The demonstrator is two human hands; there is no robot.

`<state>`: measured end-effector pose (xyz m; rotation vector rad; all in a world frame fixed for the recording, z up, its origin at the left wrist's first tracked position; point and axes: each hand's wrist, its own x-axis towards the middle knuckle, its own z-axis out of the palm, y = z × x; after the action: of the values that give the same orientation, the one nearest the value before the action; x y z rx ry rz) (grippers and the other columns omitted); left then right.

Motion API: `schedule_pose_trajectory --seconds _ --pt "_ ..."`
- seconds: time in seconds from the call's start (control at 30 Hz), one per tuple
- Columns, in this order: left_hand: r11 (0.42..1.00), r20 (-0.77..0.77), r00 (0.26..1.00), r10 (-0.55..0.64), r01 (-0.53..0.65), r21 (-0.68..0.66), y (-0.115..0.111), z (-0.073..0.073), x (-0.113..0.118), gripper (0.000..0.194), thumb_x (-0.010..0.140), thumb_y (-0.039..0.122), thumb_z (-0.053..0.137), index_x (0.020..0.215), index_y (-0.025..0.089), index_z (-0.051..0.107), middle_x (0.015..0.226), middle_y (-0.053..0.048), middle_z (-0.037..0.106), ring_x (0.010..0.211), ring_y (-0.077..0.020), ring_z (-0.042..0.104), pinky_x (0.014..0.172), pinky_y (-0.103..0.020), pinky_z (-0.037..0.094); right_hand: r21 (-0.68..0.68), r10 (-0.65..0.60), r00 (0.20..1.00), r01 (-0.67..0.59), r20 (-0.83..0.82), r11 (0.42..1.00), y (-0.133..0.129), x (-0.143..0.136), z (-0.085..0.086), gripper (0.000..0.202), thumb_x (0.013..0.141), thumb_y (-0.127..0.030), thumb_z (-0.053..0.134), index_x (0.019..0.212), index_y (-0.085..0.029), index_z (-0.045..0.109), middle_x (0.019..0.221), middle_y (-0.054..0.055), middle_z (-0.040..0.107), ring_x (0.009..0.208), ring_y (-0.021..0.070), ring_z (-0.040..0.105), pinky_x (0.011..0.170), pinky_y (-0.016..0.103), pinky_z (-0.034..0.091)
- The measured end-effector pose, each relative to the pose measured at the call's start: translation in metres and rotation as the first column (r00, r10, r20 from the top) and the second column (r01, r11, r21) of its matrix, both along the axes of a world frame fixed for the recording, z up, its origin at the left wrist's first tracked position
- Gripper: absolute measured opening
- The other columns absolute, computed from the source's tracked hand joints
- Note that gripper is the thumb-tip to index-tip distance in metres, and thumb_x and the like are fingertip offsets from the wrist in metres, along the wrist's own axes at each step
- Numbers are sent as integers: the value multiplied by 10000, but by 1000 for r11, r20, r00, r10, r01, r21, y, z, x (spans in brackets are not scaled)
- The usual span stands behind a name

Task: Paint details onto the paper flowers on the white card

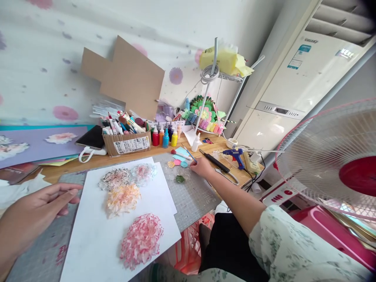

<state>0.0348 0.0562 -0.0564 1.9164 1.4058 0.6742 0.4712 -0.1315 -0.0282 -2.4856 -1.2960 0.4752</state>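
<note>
My right hand is at the far side of the grey cutting mat, its fingers closed round the end of a thin blue paintbrush. Beside it lie small paint palettes in orange, pink and blue and a clear dish with dark green paint. White paper sheets cover part of the mat. On them rest a pink ruffled flower, an orange one, a black-tipped one and a pale blue one. My left hand hovers by the paper's left edge, thumb against forefinger, nothing visible between them.
A cardboard box of pens and several paint bottles stand along the back. A white bottle, a black-handled tool and a blue glue gun lie towards the right. A fan stands at far right.
</note>
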Motion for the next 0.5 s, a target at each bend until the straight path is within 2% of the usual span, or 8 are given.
schedule_pose_trajectory --seconds 0.13,0.37,0.5 --pt "995 51 998 22 -17 -94 -5 8 3 546 653 667 550 1017 263 591 808 -10 685 653 -196 613 606 -282 516 -16 -4 999 3 -52 1000 -5 -1 -2 332 911 -375 569 1159 -154 577 1166 76 598 999 203 607 842 401 538" --pt "998 56 998 14 -11 -68 -9 15 8 518 638 671 556 964 275 621 755 -13 681 606 -203 587 582 -304 496 26 -47 994 50 -101 998 -23 9 6 324 912 -377 566 1149 -156 583 1160 71 601 989 203 609 834 392 542" --pt "998 92 996 4 2 -69 -22 27 14 488 633 597 571 930 214 630 755 -42 680 580 -187 571 532 -279 470 29 -90 992 93 -88 995 -42 22 16 338 906 -369 577 1164 -150 574 1165 78 598 990 200 609 828 396 542"
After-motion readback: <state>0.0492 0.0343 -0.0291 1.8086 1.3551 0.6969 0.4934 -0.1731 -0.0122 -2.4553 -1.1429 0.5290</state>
